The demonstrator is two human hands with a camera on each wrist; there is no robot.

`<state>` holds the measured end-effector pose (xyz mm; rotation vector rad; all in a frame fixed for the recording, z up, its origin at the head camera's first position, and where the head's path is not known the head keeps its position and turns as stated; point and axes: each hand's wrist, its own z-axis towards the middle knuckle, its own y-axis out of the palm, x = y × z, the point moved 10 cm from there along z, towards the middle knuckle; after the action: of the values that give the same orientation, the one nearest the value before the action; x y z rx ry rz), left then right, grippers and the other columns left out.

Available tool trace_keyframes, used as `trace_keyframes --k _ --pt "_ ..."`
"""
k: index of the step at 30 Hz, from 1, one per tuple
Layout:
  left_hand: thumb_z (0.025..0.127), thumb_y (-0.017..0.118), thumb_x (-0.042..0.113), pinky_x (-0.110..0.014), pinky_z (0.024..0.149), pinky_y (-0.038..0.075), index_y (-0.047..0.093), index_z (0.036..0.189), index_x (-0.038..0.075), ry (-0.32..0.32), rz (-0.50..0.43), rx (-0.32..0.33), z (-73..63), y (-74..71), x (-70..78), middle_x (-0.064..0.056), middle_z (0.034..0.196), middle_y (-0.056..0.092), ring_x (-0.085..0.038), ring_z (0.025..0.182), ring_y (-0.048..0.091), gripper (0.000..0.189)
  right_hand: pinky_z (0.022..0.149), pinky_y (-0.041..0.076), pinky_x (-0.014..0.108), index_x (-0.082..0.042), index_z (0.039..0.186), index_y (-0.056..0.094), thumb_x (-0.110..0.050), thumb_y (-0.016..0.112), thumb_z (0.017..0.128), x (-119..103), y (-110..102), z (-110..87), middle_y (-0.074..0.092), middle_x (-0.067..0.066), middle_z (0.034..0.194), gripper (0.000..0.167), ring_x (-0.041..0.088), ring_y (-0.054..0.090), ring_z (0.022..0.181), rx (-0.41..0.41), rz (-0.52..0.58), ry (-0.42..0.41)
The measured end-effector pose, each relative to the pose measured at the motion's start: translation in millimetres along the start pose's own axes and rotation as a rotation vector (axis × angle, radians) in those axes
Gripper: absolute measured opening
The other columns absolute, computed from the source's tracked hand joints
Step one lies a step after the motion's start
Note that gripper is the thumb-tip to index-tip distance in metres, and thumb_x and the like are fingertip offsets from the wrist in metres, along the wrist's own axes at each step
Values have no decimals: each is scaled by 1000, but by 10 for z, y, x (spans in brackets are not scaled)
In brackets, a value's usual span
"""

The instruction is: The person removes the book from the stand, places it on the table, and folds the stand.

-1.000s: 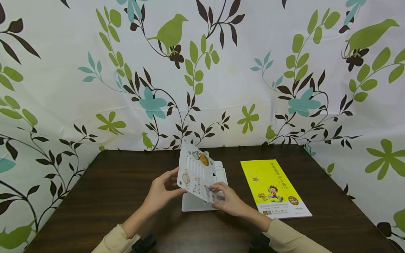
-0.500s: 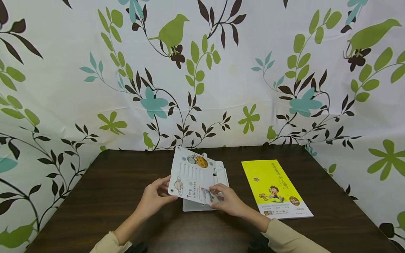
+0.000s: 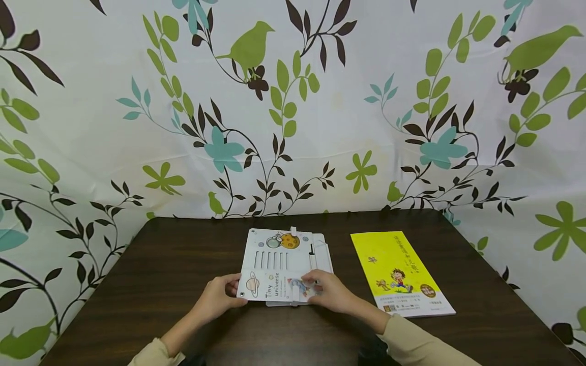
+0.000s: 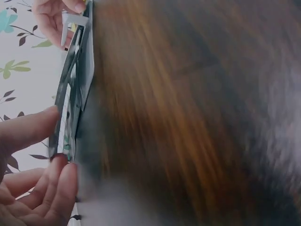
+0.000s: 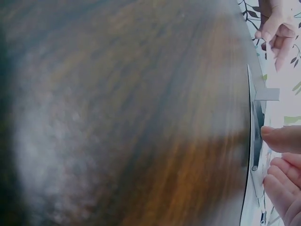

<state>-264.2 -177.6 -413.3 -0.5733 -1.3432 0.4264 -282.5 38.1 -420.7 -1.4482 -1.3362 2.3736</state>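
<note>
A white book stand [image 3: 263, 274] printed with planets and "Tiny universe" lies low over the middle of the table, its slotted panel nearly flat. Beneath and to the right shows its other white plate [image 3: 324, 254]. My left hand [image 3: 215, 297] pinches the panel's near left corner between thumb and fingers, also seen edge-on in the left wrist view. My right hand [image 3: 334, 292] holds the near right part by a rocket picture and a small white clip [image 3: 295, 292]. In the right wrist view the thumb [image 5: 282, 139] touches the stand's edge; the fingers' underside contact is partly hidden.
A yellow book [image 3: 393, 269] with a cartoon child on its cover lies to the right of the stand. The dark wooden table [image 3: 174, 259] ends at a leaf-and-bird patterned cloth [image 3: 320, 178] behind it.
The book stand's raised panel has swung down to the left, from steeply tilted to nearly flat. My left hand has moved left and down with it; my right hand has stayed almost in place.
</note>
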Motion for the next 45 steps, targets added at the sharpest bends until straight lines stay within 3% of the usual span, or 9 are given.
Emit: trace_keyframes --k 10,19,23,33,39,45 --pt "61 78 -2 -19 54 46 55 108 -19 35 61 -96 1 97 -47 -4 75 58 -13 65 55 55 78 51 31 5 107 59 -2 73 72 -45 17 -17 59 13 101 39 24 56 90 1 -69 -55" --pt "61 79 -1 -20 53 46 55 109 -19 26 67 -105 7 100 -44 -4 75 59 -13 64 55 57 82 50 34 4 112 56 -3 70 76 21 -24 -16 58 14 107 39 25 55 95 -29 63 29" --pt "61 79 0 -20 53 45 54 110 -19 25 58 -111 4 96 -42 -4 75 59 -13 64 55 58 82 50 37 4 114 56 -4 66 80 56 -153 -37 58 15 110 36 27 56 96 7 123 47" --pt "63 78 1 -20 54 46 53 112 -19 5 54 -115 16 103 -82 -5 78 60 -13 65 56 59 74 52 33 3 111 58 -4 69 78 263 -492 -124 62 14 100 36 23 59 86 163 78 104" --pt "62 79 2 -20 53 45 54 112 -18 -5 46 -106 22 89 -99 -4 78 61 -13 65 56 59 69 49 25 3 103 62 -3 65 80 421 -482 -186 64 10 90 23 20 57 79 150 70 196" --pt "62 79 3 -21 51 45 55 112 -16 -12 46 -97 16 87 -112 -5 78 59 -13 65 56 59 72 48 25 -3 93 66 -5 63 83 583 -449 -194 65 5 87 10 15 54 76 152 63 221"
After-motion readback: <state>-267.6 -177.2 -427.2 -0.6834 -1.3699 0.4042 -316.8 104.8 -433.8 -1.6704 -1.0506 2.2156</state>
